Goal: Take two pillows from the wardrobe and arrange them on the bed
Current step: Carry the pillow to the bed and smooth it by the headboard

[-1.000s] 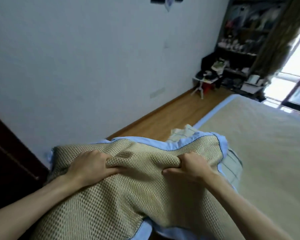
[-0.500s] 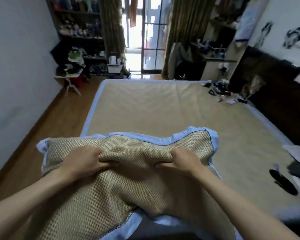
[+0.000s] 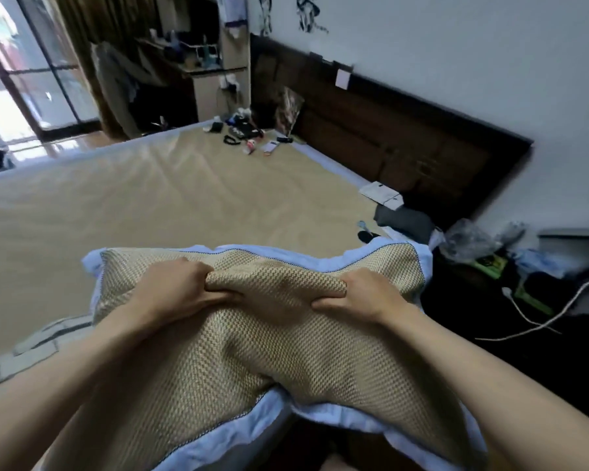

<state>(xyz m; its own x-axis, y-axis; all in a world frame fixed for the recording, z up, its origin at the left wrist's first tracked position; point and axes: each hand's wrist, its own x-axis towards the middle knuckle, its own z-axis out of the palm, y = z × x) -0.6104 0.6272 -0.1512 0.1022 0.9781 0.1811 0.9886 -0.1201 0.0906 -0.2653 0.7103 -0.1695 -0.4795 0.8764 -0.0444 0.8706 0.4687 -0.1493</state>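
Observation:
A tan woven-mesh pillow (image 3: 279, 338) with a light blue border is held up in front of me over the near corner of the bed (image 3: 123, 198). My left hand (image 3: 174, 290) pinches the mesh near the pillow's upper left, and my right hand (image 3: 361, 294) pinches it near the upper right. Under the pillow at the left, a white checked fabric (image 3: 38, 341) shows, perhaps a second pillow; most of it is hidden. The bed is covered by a tan mat with a pale blue edge.
A dark wooden headboard (image 3: 405, 137) runs along the right wall. Small items (image 3: 249, 137) lie at the bed's far corner, and a paper and dark cloth (image 3: 395, 209) near the headboard. A cluttered nightstand with a white cable (image 3: 531, 300) stands at right. Glass doors (image 3: 24, 90) are far left.
My view has swung right, from the wall and floor across the bed toward the headboard. Both hands keep the same grip on the pillow, which has travelled with me.

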